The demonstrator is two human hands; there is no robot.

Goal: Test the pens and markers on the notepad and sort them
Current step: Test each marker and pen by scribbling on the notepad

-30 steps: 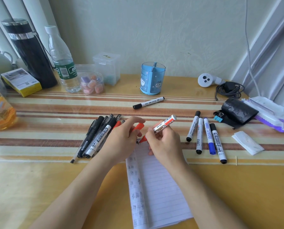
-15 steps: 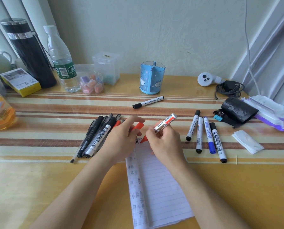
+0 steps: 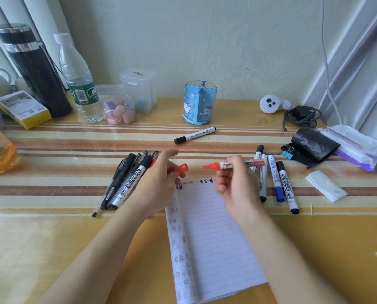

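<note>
An uncapped red marker (image 3: 238, 165) is gripped by the right hand (image 3: 235, 183) above the notepad (image 3: 209, 233); its red cap (image 3: 181, 168) is pinched by the left hand (image 3: 159, 185)

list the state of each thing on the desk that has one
red marker: uncapped, held in the right hand, tip toward the cap
red cap: off, pinched in the left hand
notepad: flat, test marks along top and left edge
lone black marker: capped, lying flat
water bottle: upright, capped, partly full
pen holder: upright, nothing sticking out
</note>
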